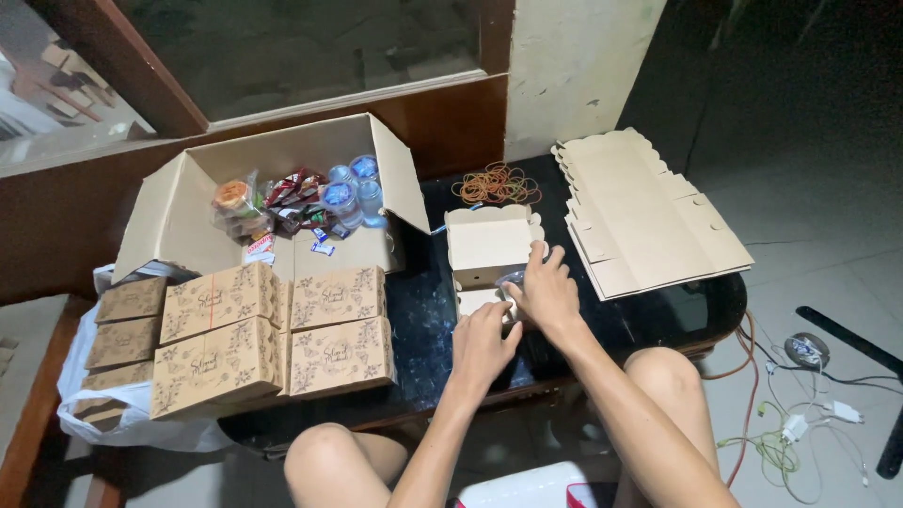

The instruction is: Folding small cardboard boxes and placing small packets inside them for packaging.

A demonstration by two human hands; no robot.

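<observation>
Both hands, left hand (pixel 482 341) and right hand (pixel 544 290), grip an open snack box (pixel 489 246); closed boxes (pixel 273 334) stacked left, flat blanks (pixel 649 212) remain right.

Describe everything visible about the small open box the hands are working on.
The small box is plain beige cardboard, unprinted, with a scalloped edge on its raised lid. It stands open on the dark table, near its middle, just below a heap of rubber bands. The right hand rests on its front right side, and the left hand is at its front edge. Its contents are hidden.
</observation>
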